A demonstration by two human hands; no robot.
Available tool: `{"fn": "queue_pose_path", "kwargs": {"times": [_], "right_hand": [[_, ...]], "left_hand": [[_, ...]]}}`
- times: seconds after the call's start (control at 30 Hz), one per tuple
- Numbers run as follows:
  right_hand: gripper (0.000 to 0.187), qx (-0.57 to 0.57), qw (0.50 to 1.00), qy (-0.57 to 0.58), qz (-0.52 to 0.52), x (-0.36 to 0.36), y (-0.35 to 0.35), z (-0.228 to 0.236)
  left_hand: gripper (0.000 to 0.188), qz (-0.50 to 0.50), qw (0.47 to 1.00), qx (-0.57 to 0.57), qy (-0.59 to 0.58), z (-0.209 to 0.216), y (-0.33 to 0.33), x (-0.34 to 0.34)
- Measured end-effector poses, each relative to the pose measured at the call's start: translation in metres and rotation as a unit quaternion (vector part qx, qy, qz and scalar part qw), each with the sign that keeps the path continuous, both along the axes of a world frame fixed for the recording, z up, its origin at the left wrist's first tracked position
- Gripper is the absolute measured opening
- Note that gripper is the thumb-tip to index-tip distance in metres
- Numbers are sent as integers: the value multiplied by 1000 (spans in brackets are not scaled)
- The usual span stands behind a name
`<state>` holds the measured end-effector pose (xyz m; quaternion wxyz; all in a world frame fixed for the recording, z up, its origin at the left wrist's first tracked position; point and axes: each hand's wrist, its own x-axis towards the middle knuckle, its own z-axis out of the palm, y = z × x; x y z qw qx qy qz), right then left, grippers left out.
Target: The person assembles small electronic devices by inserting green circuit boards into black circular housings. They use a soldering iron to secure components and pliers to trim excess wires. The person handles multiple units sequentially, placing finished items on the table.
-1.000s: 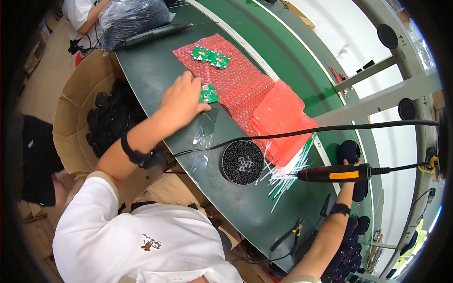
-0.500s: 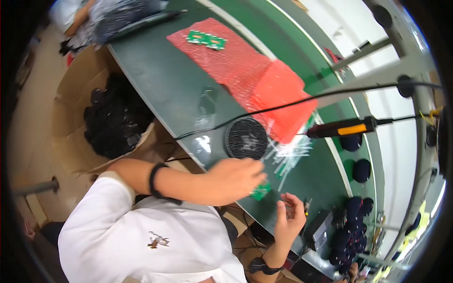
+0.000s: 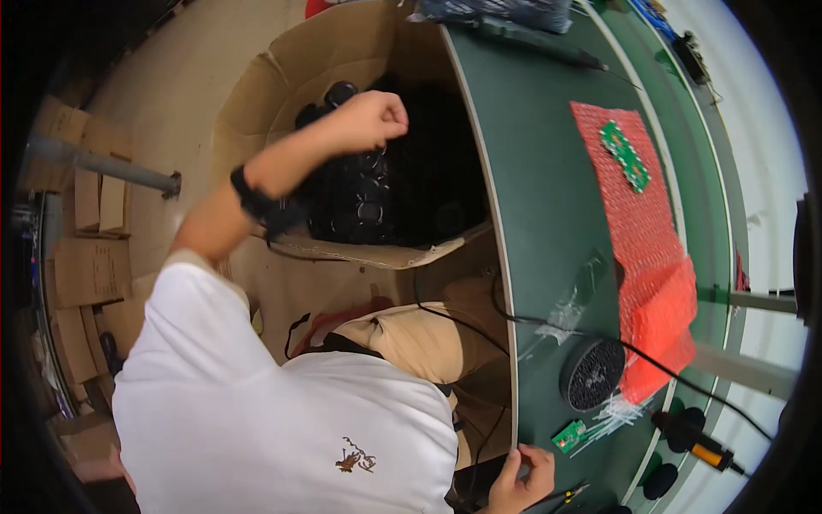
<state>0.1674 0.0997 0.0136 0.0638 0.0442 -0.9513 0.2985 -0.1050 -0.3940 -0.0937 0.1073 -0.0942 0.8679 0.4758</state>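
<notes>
My left hand (image 3: 370, 120) is held over an open cardboard box (image 3: 257, 77), its fingers curled in; whatever they may hold is hidden. Beneath it in the box lie several glossy black plastic parts (image 3: 368, 210). Down at the table's near edge is my right hand (image 3: 524, 480), thumb and forefinger bent with a gap between them and nothing visible in it. Just beyond it a small green circuit board (image 3: 568, 436) lies on the table, beside a bundle of thin white strips (image 3: 615, 418) and a round black ridged disc (image 3: 592, 374).
Red bubble wrap (image 3: 634, 223) carries green circuit boards (image 3: 625, 156) on the table. A black cable (image 3: 651, 355) crosses the tabletop and passes near an orange-and-black electric screwdriver (image 3: 698, 441). Yellow-handled pliers (image 3: 575, 493) lie near my right hand. Cardboard cartons (image 3: 92, 270) stand at the left.
My left hand has left the circuit board and swung left over the box. The board now lies on the table. My right hand stays near the table edge; the view has turned left.
</notes>
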Motion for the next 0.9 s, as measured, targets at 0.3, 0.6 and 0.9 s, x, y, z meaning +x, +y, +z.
{"fn": "queue_pose_path", "kwargs": {"times": [0.3, 0.6, 0.9], "right_hand": [[17, 173, 971, 54, 155, -61, -25, -33], [21, 234, 961, 23, 148, -70, -47, -18], [19, 210, 962, 4, 172, -82, -46, -17]], "left_hand": [[36, -275, 872, -179, -363, -310, -35, -58], [93, -112, 926, -241, -269, -447, 53, 14], [94, -43, 979, -196, -41, -529, 69, 34]]}}
